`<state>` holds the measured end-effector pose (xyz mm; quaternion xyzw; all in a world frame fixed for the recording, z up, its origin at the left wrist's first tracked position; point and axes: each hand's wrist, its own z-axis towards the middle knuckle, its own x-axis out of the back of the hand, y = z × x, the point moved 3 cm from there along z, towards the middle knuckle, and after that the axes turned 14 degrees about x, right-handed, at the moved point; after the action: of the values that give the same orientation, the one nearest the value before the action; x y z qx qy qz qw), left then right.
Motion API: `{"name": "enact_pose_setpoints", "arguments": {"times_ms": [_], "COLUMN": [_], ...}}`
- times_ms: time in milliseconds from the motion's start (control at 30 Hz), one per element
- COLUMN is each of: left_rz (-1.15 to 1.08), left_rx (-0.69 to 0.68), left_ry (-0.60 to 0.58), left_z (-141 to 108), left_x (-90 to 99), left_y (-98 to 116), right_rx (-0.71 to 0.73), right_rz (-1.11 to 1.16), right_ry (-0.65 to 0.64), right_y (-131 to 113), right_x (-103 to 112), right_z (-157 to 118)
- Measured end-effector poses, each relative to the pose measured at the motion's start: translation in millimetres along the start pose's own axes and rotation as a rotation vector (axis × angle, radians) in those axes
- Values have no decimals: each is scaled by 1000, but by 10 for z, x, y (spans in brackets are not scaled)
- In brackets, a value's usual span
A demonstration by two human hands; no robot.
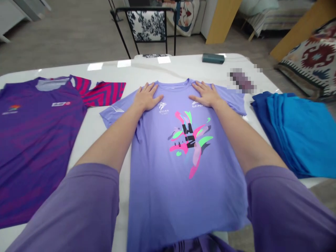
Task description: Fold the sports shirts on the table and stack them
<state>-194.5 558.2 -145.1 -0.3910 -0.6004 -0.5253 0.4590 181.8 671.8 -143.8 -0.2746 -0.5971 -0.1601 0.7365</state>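
Observation:
A light purple T-shirt (162, 175) lies spread face up in front of me, its collar at the far side and its hem by the table's near edge. A bright pink, green and black print covers its chest. My left hand (147, 98) rests flat on the left shoulder area, fingers spread. On the other shoulder, beside the small white logo, lies my right hand (206, 93), palm down with fingers apart. Both sleeves of the shirt stretch outward past my hands. Some creases run down its left side below my left hand.
To the left a dark purple jersey (42, 140) with pink striped sleeve lies flat on the white table (105, 75). Folded blue garments (299, 133) are stacked at the right. A dark green case (213, 58) and a blurred-out item (243, 80) lie farther back. A chair (147, 26) stands beyond.

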Motion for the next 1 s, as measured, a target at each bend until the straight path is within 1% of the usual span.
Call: {"name": "enact_pose_setpoints", "arguments": {"times_ms": [67, 133, 167, 200, 233, 267, 300, 333, 367, 400, 433, 467, 500, 567, 600, 633, 667, 700, 733, 767, 833, 900, 1000], "left_rz": [-3, 28, 60, 94, 116, 120, 103, 68, 21, -15, -45, -59, -65, -78, -87, -92, -83, -69, -50, -32, -24, -60, -142], "left_rx": [-33, -53, -51, -45, -38, -29, -24, -32, -52, -88, -149, -199, -229, -209, -190, -175, -161, -156, -160, -168, -193, -199, -162], "left_ry": [-13, 8, 37, 77, 120, 154, 173, 180, 172, 157, 151, 136, 111, 64, 37, 21, 14, 13, 19, 29, 54, 87, 149], "left_z": [363, 637, 717, 742, 702, 585, 384, 96, -276, -724, -1231, -1771, -2317, -3329, -3761, -4130, -4434, -4677, -4867, -5013, -5218, -5361, -5525], "left_x": [-4, 29, 60, 100, 145, 191, 233, 271, 303, 327, 348, 360, 361, 332, 300, 262, 219, 178, 144, 121, 116, 157, 230], "left_y": [-97, -116, -80, -8, 97, 224, 362, 500, 620, 715, 779, 800, 781, 654, 577, 506, 447, 405, 378, 362, 345, 317, 226], "right_rx": [30, 55, 63, 68, 68, 63, 52, 34, 18, 1, -12, -2, -4, -51, -96, -144, -186, -218, -238, -242, -211, -167, -180], "right_rz": [0, -17, -37, -65, -100, -133, -157, -169, -167, -152, -137, -115, -94, -62, -59, -62, -71, -82, -90, -92, -66, -19, 28], "right_ry": [14, 22, 17, 9, 7, 15, 39, 76, 115, 148, 158, 144, 125, 76, 63, 52, 48, 43, 45, 53, 84, 143, 271], "right_y": [212, 290, 260, 178, 46, -132, -349, -594, -856, -1121, -1380, -1629, -1853, -2210, -2344, -2452, -2541, -2615, -2678, -2730, -2802, -2806, -2648], "right_x": [1, 29, 52, 81, 117, 164, 221, 289, 360, 431, 492, 536, 562, 544, 503, 445, 377, 307, 246, 201, 178, 244, 427], "right_z": [254, 464, 544, 598, 617, 590, 503, 346, 113, -199, -581, -1020, -1499, -2481, -2937, -3341, -3682, -3953, -4158, -4305, -4482, -4597, -4794]}}
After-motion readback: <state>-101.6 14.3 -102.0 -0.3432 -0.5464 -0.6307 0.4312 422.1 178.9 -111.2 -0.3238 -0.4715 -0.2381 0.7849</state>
